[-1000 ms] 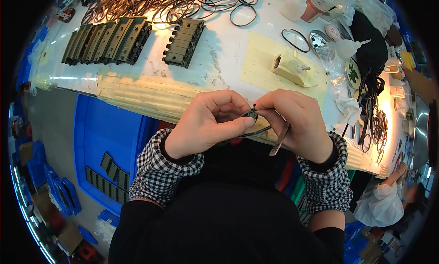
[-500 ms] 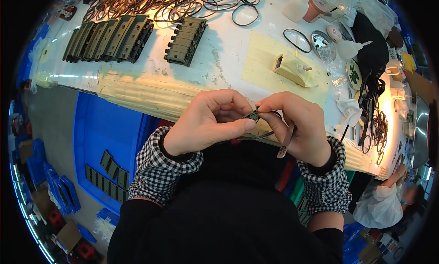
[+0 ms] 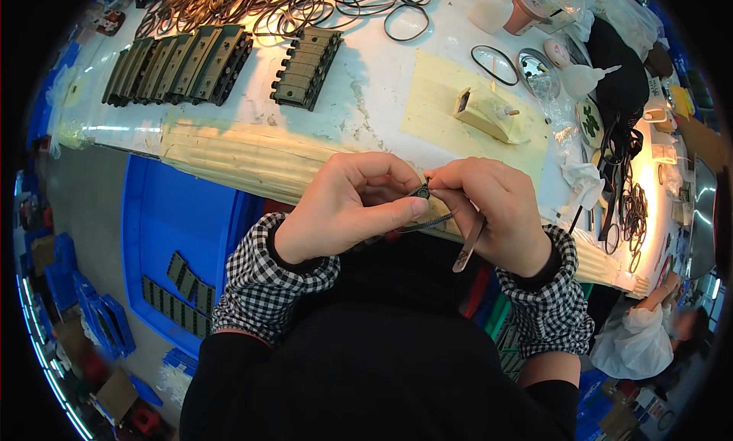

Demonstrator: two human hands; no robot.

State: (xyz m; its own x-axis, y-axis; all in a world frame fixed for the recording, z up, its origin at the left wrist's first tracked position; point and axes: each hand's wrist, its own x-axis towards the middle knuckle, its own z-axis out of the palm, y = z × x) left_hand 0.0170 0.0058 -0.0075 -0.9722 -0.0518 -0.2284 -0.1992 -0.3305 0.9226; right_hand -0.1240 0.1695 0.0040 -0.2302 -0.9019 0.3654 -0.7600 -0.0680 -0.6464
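Note:
In front of my chest, both hands meet at a small dark green part (image 3: 422, 191) with a round detail on its end. My left hand (image 3: 347, 204) is closed, pinching this part between thumb and fingers. A thin dark ribbed band (image 3: 427, 224) curves below the fingertips, partly hidden by the hands. My right hand (image 3: 500, 212) is closed too, thumb and forefinger pressed together at the part's right side. A flat metal strip (image 3: 469, 246), like the end of tweezers, is held in the right hand and sticks out below its fingers.
On the white table, green ribbed track pieces (image 3: 179, 63) stand in a row, with another block (image 3: 307, 67) beside them. Dark bands (image 3: 305, 6) lie heaped behind. A yellow taped box (image 3: 492, 114) is at right. A blue tray (image 3: 172, 235) holds green strips. Someone sits far right.
The metal strip's lower end has swung slightly left and down as my right hand turned. The band shows less by the right fingers. My left hand has hardly moved.

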